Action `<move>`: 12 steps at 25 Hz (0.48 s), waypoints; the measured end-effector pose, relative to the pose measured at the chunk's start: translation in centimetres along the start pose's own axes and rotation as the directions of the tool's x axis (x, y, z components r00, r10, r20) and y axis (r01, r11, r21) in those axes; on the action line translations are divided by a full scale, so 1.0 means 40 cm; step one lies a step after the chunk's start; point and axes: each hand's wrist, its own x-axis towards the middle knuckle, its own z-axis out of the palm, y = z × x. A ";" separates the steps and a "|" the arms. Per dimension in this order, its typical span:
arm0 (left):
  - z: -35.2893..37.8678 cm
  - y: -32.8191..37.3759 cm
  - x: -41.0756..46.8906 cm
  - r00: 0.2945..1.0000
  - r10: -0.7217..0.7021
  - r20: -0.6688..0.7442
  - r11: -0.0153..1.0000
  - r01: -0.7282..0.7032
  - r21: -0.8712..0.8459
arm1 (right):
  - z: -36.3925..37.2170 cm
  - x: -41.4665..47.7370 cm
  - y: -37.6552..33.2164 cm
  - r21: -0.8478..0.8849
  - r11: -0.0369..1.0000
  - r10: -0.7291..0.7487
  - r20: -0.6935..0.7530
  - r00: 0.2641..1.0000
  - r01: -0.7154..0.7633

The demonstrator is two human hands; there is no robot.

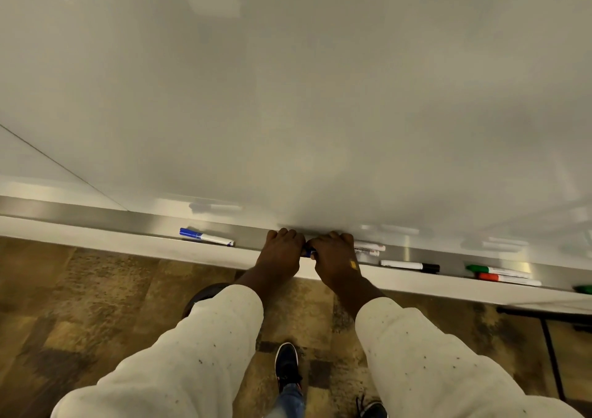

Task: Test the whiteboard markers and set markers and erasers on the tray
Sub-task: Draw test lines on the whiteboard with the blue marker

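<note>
Both hands sit right over the tray (144, 225). The left hand (282, 251) and right hand (336, 257) are each curled around one end of the same blue marker (308, 252), with only a sliver showing between them. It lies lengthwise along the tray, so I'd guess a cap job, on or off I can't tell. The spare blue marker (205, 237) lies off left, the black marker (410, 265) off right.

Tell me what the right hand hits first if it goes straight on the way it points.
The right hand, gripping the blue marker, would most likely meet the whiteboard just above the tray; nothing shows between them, though depth is unclear.
</note>
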 end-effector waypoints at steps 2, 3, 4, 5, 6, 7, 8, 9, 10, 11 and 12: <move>-0.004 0.024 0.001 1.000 0.010 -0.022 1.000 -0.010 0.000 | -0.015 -0.012 0.026 0.003 1.000 0.008 -0.026 1.000 -0.007; -0.004 0.030 0.000 0.999 0.020 -0.031 1.000 -0.019 0.012 | -0.022 -0.014 0.035 0.007 1.000 0.004 -0.035 0.999 -0.004; -0.003 0.033 -0.001 0.999 0.027 -0.042 0.999 -0.026 0.025 | -0.029 -0.016 0.042 0.015 1.000 -0.004 -0.042 0.999 0.004; -0.004 0.039 -0.004 0.998 0.027 -0.057 0.999 -0.025 0.031 | -0.036 -0.020 0.049 0.031 0.999 -0.013 -0.052 0.999 0.015; -0.007 0.043 -0.006 0.997 0.020 -0.070 0.999 -0.017 0.030 | -0.041 -0.025 0.056 0.047 0.999 -0.022 -0.066 0.998 0.025; -0.011 0.049 -0.007 0.997 0.009 -0.082 1.000 -0.007 0.022 | -0.046 -0.032 0.063 0.060 0.998 -0.028 -0.080 0.996 0.033; -0.018 0.054 -0.009 0.996 0.000 -0.091 1.000 0.001 0.009 | -0.049 -0.041 0.070 0.068 0.997 -0.027 -0.090 0.996 0.033; -0.025 0.062 -0.012 0.995 -0.005 -0.100 1.000 0.004 -0.005 | -0.054 -0.050 0.078 0.075 0.997 -0.020 -0.095 0.995 0.027; -0.035 0.072 -0.015 0.994 0.000 -0.110 1.000 -0.001 -0.016 | -0.060 -0.061 0.087 0.087 0.996 -0.011 -0.100 0.995 0.020; -0.042 0.082 -0.016 0.993 0.006 -0.115 1.000 -0.010 -0.029 | -0.067 -0.068 0.098 0.104 0.995 -0.002 -0.103 0.995 0.013; -0.050 0.093 -0.017 0.993 0.010 -0.120 0.999 -0.015 -0.045 | -0.075 -0.076 0.109 0.117 0.993 0.004 -0.109 0.994 0.009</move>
